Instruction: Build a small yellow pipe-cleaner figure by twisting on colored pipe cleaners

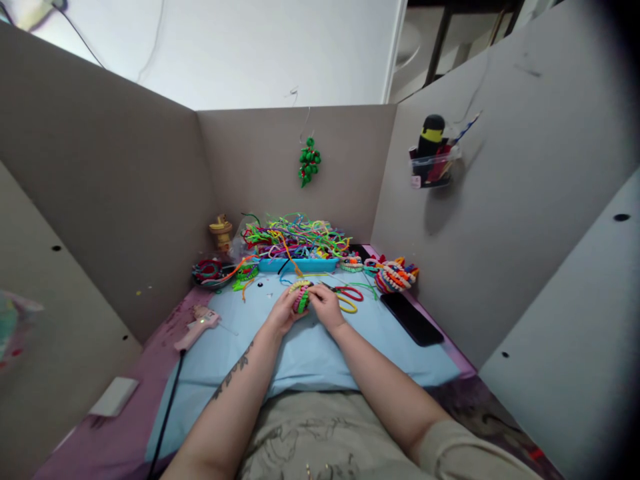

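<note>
Both my hands meet over the light blue mat [240, 353] in the middle of the table. My left hand [283, 312] and my right hand [326, 306] together grip a small coiled pipe-cleaner piece [301, 298] with green, pink and yellow bands. Just behind it lies a pair of scissors [346, 292] with red and yellow handles. A blue tray [297, 265] heaped with loose coloured pipe cleaners stands further back.
A pink glue gun [198, 325] with a black cord lies at the left. A black phone [411, 318] lies at the right, near finished coiled pieces [395, 275]. A dark bowl [210, 272] sits back left. Grey cardboard walls [115, 193] enclose the table; a green ornament [309, 162] hangs at the back.
</note>
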Demonstrator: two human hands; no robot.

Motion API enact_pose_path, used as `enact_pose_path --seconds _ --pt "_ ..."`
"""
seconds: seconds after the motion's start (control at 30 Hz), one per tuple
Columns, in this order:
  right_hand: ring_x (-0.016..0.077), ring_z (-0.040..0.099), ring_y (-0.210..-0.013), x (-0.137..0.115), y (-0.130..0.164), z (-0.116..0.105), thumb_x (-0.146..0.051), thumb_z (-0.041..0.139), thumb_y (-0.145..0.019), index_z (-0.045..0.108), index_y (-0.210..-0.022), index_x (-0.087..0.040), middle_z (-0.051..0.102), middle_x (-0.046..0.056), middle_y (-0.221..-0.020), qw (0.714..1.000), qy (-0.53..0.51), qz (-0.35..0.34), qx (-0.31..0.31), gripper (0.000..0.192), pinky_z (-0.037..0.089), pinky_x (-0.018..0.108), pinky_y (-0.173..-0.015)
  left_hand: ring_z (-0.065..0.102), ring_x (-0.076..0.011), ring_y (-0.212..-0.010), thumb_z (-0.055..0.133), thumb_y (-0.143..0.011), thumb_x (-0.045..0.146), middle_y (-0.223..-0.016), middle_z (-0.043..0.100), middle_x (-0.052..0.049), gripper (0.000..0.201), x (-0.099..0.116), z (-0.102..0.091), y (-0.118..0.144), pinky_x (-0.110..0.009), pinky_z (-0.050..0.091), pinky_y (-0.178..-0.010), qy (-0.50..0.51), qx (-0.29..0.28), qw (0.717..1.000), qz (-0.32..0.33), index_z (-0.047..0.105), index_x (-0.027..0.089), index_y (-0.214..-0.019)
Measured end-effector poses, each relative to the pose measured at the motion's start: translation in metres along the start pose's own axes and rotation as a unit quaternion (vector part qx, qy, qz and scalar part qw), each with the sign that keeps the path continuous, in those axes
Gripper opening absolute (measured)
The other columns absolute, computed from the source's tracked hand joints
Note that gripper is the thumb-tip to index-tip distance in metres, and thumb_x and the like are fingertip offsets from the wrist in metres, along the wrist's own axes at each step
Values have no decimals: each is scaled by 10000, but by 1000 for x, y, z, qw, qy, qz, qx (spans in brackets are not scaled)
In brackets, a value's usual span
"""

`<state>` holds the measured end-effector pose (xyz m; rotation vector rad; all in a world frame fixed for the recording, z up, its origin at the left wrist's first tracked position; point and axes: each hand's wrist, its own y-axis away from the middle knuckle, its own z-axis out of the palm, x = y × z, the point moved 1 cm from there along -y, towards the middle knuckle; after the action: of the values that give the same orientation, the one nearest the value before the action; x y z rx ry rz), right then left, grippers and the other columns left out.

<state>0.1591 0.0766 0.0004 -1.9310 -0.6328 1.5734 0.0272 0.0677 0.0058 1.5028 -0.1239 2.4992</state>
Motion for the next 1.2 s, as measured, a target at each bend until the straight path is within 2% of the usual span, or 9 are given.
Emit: enact_pose_path --seconds 0.13,0.37,0.5,0.63,0.83,0.97,1.2 --pt "165 567 -708 7 -1 1 -273 537 -745 656 -739 -177 624 34 -733 995 -48 83 -15 153 452 281 -679 589 -105 -716 676 -665 336 -903 636 -9 479 0 1 -1 -226 506 -604 -16 21 1000 10 536 245 -1114" --pt "142 536 -646 9 0 -1 -285 567 -700 621 -719 -162 604 10 -685 992 -53 113 8 136 434 246 -619 580 -125 -782 670 -669 356 -1024 613 -22 499 -2 -1 -3 -232 499 -609 -50 32 998 27 527 277 -1141" --pt "128 505 -558 8 0 1 -306 586 -683 640 -718 -158 590 0 -615 984 -78 162 -8 161 418 248 -558 584 -146 -829 688 -654 364 -1125 581 -51 577 -3 -1 -5 -231 490 -616 -58 75 994 58 495 272 -1190" --pt "117 481 -492 11 3 4 -351 597 -685 662 -793 -159 580 -6 -581 966 -140 215 -18 230 402 246 -486 594 -155 -815 717 -617 360 -1099 599 -77 672 -4 -1 -8 -253 485 -665 -80 124 984 99 472 235 -1230" --pt "127 512 -529 15 5 9 -380 610 -687 646 -802 -158 586 3 -610 957 -172 232 9 252 414 241 -476 596 -181 -887 722 -614 366 -1087 609 -102 699 -7 -5 -14 -309 470 -790 -99 148 973 147 470 186 -1240" --pt "139 534 -576 11 6 13 -376 639 -656 625 -810 -169 598 7 -658 953 -182 242 -8 259 414 235 -475 583 -193 -945 722 -618 357 -1135 584 -108 687 -8 -7 -16 -317 459 -828 -98 154 968 170 472 186 -1235" --pt "131 531 -583 13 6 15 -301 646 -618 620 -788 -171 603 -1 -663 949 -190 253 10 215 412 232 -506 585 -198 -941 717 -625 362 -1134 585 -114 698 -8 -7 -16 -314 469 -806 -88 153 971 161 457 186 -1248"
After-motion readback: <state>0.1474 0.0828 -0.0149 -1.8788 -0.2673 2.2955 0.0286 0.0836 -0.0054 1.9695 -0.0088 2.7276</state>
